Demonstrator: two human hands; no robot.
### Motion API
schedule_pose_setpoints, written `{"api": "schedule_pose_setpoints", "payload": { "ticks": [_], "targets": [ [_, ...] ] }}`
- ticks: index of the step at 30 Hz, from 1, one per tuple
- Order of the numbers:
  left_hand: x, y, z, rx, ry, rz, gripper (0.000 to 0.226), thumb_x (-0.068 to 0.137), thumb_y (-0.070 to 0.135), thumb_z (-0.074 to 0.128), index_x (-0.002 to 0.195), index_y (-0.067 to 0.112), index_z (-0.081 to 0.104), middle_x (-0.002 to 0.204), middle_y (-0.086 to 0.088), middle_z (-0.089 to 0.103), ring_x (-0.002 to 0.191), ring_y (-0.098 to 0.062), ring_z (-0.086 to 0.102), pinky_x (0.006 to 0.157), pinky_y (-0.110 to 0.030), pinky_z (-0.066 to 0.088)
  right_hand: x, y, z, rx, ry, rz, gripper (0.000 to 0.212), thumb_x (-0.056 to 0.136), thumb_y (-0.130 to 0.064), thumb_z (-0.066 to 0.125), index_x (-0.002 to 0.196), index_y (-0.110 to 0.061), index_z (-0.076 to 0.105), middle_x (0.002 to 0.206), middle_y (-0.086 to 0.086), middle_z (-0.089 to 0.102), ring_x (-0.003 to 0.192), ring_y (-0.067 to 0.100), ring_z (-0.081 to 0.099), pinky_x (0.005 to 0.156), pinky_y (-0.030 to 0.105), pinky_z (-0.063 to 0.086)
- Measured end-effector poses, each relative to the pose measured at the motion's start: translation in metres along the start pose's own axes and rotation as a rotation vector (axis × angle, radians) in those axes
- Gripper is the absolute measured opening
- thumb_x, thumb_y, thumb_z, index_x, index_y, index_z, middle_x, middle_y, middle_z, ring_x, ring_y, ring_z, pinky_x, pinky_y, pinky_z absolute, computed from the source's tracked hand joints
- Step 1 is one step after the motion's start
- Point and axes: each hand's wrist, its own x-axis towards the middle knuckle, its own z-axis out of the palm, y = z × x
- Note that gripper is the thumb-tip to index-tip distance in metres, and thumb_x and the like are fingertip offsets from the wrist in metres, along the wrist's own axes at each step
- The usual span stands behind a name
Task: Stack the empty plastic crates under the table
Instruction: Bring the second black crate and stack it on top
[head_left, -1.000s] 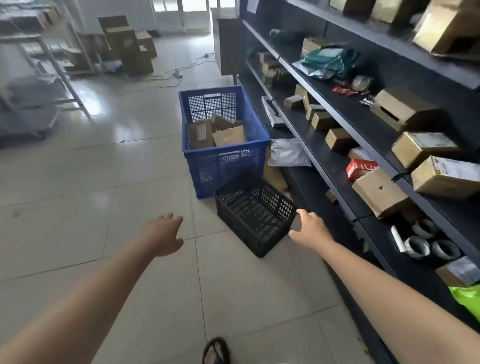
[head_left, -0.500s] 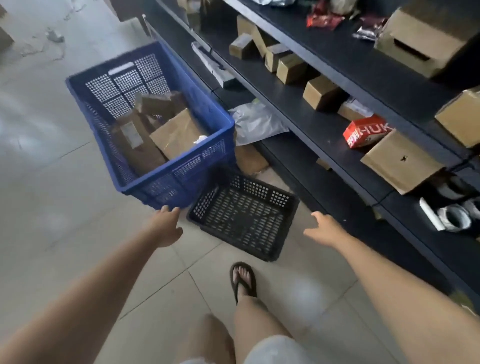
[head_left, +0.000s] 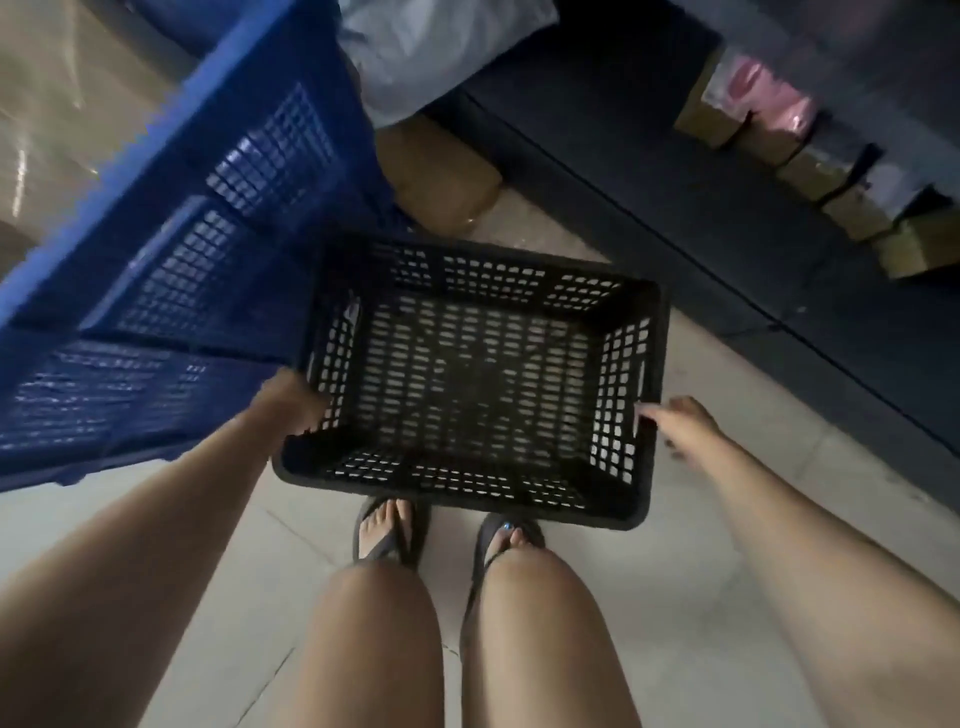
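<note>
Flanking one black crate (head_left: 470, 379), two hands: left hand (head_left: 293, 402), right hand (head_left: 685, 423).

Tile floor (head_left: 727, 582): black crate (head_left: 467, 384), blue crate (head_left: 171, 280), sandalled feet (head_left: 389, 530).

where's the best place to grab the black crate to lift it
By the two short end walls, one hand from each side. The black crate sits open side up and empty on the floor, long side facing the feet, and a handle slot shows in its right wall. The left hand and right hand are at those ends.
</note>
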Motion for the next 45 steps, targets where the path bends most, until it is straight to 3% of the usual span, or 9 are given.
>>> {"api": "schedule_pose_setpoints", "payload": {
  "ticks": [5,8,17,21,25,30,38,40,45],
  "targets": [
    [0.057,-0.018,0.032,-0.281,0.202,-0.059,0.045,0.090,0.021,0.057,0.125,-0.007,0.054,0.126,-0.030,0.058,0.119,-0.043,0.054,0.091,-0.044,0.043,0.051,0.012,0.047,0.356,0.141,-0.044,0.009,0.091,-0.015,0.057,0.097,-0.016,0.064,0.096,0.011,0.065,0.076,0.026,0.060,0.066,0.036,0.052],
    [0.030,-0.017,0.014,-0.338,0.182,-0.006,0.035,0.087,0.019,0.061,0.111,-0.007,0.063,0.113,-0.030,0.065,0.107,-0.040,0.062,0.077,-0.042,0.044,0.028,0.014,0.028,0.395,0.207,0.018,0.009,0.089,-0.011,0.054,0.087,-0.016,0.061,0.090,0.011,0.063,0.064,0.022,0.056,0.046,0.028,0.043],
    [-0.198,0.054,-0.100,-0.250,-0.005,0.194,0.019,0.080,0.002,0.056,0.096,-0.006,0.063,0.081,-0.017,0.061,0.075,-0.026,0.058,0.078,-0.048,0.053,-0.180,0.099,-0.175,0.538,0.228,0.158,0.008,0.090,-0.004,0.055,0.085,-0.007,0.060,0.067,0.008,0.057,0.052,0.017,0.049,0.038,0.024,0.041],
    [-0.302,0.104,-0.121,-0.152,-0.102,0.348,0.028,0.080,0.000,0.055,0.107,-0.006,0.063,0.086,-0.019,0.064,0.074,-0.028,0.060,0.071,-0.041,0.053,-0.271,0.173,-0.247,0.693,0.288,0.236,0.009,0.089,-0.004,0.056,0.082,-0.004,0.061,0.065,0.009,0.055,0.049,0.018,0.048,0.030,0.020,0.038],
    [-0.396,0.152,-0.103,-0.035,-0.145,0.560,0.039,0.081,0.009,0.064,0.118,-0.003,0.061,0.110,-0.023,0.067,0.097,-0.037,0.065,0.092,-0.049,0.052,-0.348,0.263,-0.286,0.875,0.396,0.281,0.007,0.087,-0.004,0.059,0.081,0.000,0.060,0.062,0.009,0.053,0.047,0.020,0.045,0.028,0.019,0.038],
    [-0.533,0.199,-0.037,0.161,-0.243,0.879,0.043,0.081,0.019,0.070,0.119,0.001,0.062,0.113,-0.016,0.066,0.105,-0.030,0.062,0.092,-0.036,0.046,-0.434,0.400,-0.316,1.101,0.537,0.372,0.003,0.085,0.000,0.059,0.081,0.001,0.060,0.058,0.010,0.051,0.036,0.017,0.044,0.036,0.022,0.041],
    [-0.780,0.254,0.159,0.515,-0.258,1.297,0.020,0.079,0.018,0.071,0.087,0.000,0.067,0.082,-0.017,0.068,0.069,-0.029,0.063,0.067,-0.034,0.050,-0.537,0.650,-0.367,1.226,0.788,0.531,0.023,0.085,0.007,0.044,0.062,0.001,0.049,0.023,0.000,0.043,0.021,0.013,0.042,0.024,0.014,0.029],
    [-0.838,0.260,0.226,0.563,-0.261,1.340,0.018,0.078,0.013,0.072,0.081,-0.004,0.066,0.071,-0.019,0.065,0.058,-0.026,0.059,0.058,-0.031,0.047,-0.551,0.717,-0.379,1.282,0.841,0.558,0.019,0.085,0.006,0.042,0.069,0.006,0.052,0.032,0.006,0.048,0.029,0.019,0.047,0.023,0.012,0.024],
    [-0.963,0.266,0.368,0.611,-0.301,1.354,0.029,0.074,0.012,0.075,0.095,-0.007,0.067,0.089,-0.025,0.069,0.072,-0.031,0.062,0.078,-0.042,0.053,-0.580,0.861,-0.423,1.393,0.951,0.683,0.011,0.084,0.005,0.049,0.073,0.004,0.050,0.058,0.013,0.048,0.048,0.023,0.045,0.040,0.021,0.034]
  ]
}}
